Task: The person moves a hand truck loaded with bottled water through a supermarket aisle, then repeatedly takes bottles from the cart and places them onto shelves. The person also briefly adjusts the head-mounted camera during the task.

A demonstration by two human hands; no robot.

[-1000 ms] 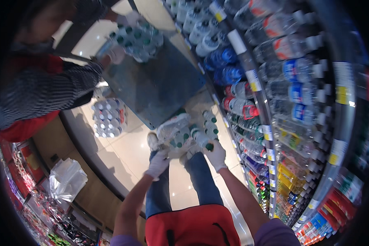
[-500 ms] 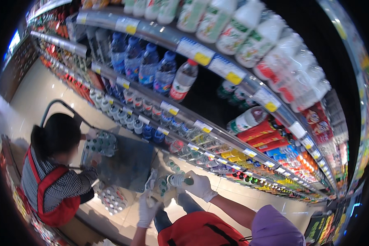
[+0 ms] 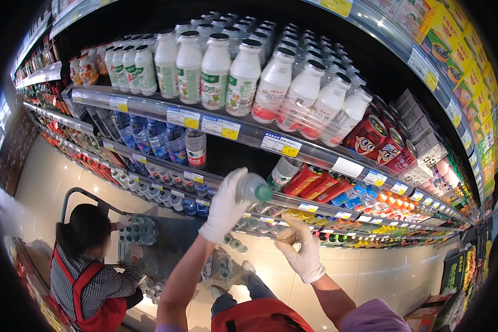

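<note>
My left hand (image 3: 224,206), in a white glove, is closed around a clear plastic bottle with a green cap (image 3: 253,188). It holds the bottle tilted, cap toward the right, in front of a dark gap on the middle shelf. Left of the gap stand a red-labelled clear bottle (image 3: 196,148) and several blue-labelled bottles (image 3: 176,143). Right of it is another clear bottle with a white and green label (image 3: 284,172). My right hand (image 3: 302,250), also gloved, hangs lower right with curled fingers apart and nothing visible in it.
White milk-drink bottles (image 3: 214,74) fill the shelf above, with red cans (image 3: 368,135) beside them. A price-tag rail (image 3: 249,130) runs along its edge. At lower left a person in a red apron (image 3: 88,276) bends by a flat cart (image 3: 169,243) carrying bottle packs. More bottles stand on the floor by my feet.
The green-capped bottle has gone from my right hand near the floor to my left hand, raised at the shelf. My right hand has let go. The view has shifted toward the upper shelf.
</note>
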